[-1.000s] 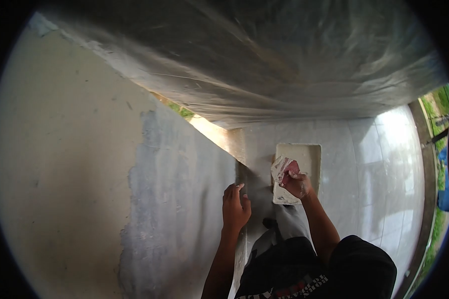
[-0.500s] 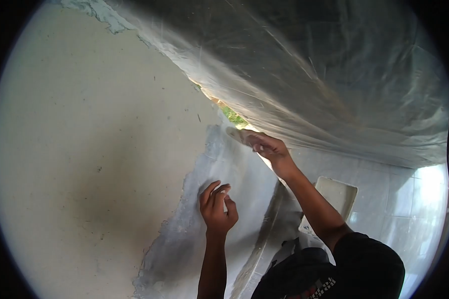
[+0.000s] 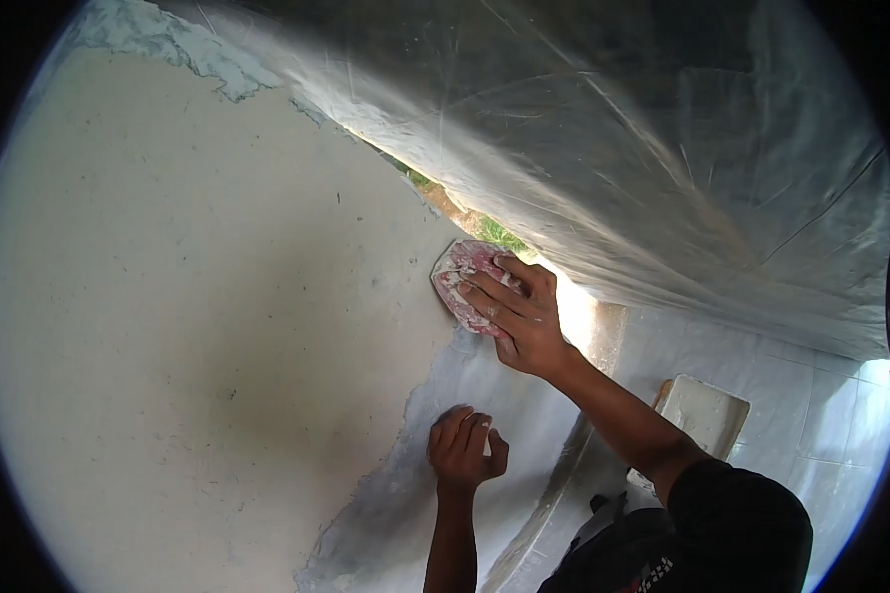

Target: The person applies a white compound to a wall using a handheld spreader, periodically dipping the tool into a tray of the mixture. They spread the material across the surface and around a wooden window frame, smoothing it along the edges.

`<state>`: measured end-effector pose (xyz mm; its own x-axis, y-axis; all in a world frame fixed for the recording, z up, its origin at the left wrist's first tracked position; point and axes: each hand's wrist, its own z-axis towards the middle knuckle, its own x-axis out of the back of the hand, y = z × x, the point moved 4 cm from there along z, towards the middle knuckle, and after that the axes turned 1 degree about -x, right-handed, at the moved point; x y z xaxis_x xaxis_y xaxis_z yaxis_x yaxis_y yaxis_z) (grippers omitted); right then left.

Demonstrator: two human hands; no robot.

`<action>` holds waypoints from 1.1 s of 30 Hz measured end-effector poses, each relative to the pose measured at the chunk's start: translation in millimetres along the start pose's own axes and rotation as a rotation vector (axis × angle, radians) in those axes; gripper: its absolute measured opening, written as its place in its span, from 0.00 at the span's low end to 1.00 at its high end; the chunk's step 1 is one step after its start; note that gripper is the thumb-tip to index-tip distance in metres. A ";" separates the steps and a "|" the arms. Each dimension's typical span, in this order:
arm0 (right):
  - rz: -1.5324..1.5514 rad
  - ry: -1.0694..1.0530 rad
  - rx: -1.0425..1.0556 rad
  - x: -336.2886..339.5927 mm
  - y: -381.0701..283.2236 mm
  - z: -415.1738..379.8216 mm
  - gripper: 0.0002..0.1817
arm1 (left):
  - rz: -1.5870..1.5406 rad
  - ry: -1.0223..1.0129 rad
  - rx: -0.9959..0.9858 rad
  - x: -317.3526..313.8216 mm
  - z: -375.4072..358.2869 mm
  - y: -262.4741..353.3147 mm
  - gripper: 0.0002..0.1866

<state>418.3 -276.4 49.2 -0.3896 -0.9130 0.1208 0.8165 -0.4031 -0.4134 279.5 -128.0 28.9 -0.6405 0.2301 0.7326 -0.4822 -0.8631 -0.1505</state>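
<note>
My right hand (image 3: 519, 306) presses a flat pink spreader (image 3: 470, 292), smeared with white plaster, against the wall near its edge. The fingers lie over the back of the spreader; the thumb's grip is partly hidden. Lower down, my left hand (image 3: 465, 445) rests at the grey part of the wall, its fingers curled and the thumb apart. Nothing shows in it. Pale smooth coating (image 3: 218, 247) covers most of the wall, ending in a ragged border beside the bare grey strip (image 3: 396, 504).
A grey plastic sheet (image 3: 663, 148) hangs along the wall's edge, with grass (image 3: 499, 234) visible through a gap. On the tiled floor (image 3: 771, 395) stands a whitish rectangular tray (image 3: 702, 415). Rough bluish coating (image 3: 168, 44) marks the wall's upper left.
My right hand has turned the spreader from edge-on to flat against the wall. Pale coating now covers more of the grey near it. My left hand's fingers have curled in. The view has shifted.
</note>
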 end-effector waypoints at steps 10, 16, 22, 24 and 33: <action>0.036 0.059 0.007 -5.3 5.6 -17.1 0.35 | 0.032 -0.009 0.000 -1.9 -0.9 0.6 0.07; 0.061 0.044 0.004 -9.5 12.7 -26.7 0.35 | 0.032 -0.010 -0.001 -2.1 -1.0 0.6 0.07; 0.114 0.090 -0.078 -0.8 22.2 -12.6 0.36 | 0.036 -0.013 -0.007 -1.5 0.5 1.8 0.07; 0.105 0.079 -0.078 -5.9 28.0 -7.7 0.32 | 0.034 -0.011 -0.013 -1.6 0.7 0.8 0.07; 0.064 0.117 -0.090 -10.0 33.9 -7.5 0.34 | 0.051 -0.028 -0.006 0.5 2.7 3.4 0.05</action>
<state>446.6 -280.5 27.2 -0.3892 -0.9211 -0.0123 0.8021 -0.3323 -0.4963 279.1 -132.0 30.5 -0.6475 0.1734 0.7420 -0.4532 -0.8704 -0.1921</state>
